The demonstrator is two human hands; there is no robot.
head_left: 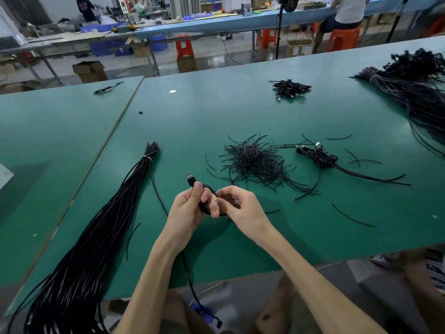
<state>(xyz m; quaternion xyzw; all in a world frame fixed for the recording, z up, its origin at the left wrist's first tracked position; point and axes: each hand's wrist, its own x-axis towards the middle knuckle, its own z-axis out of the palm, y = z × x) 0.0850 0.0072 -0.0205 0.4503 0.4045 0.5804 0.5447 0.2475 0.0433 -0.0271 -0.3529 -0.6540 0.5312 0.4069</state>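
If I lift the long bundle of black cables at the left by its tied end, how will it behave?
The bundle would probably sag and trail: its strands curve loosely and hang over the table edge. It likely feels heavy, being many long cables. The single white tie may let the lower strands splay.

Factory assembly hall: long green worktables (216,116), cable bundles (96,237), orange stools (184,47).

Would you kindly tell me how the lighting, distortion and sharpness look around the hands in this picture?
Head view: the wide-angle lens bows the edges of the green table; even overhead light leaves only soft shadows below the left hand and right hand; the USB cable they grip is sharp; pale glints streak the cable bundle on the left; the far benches look softer.
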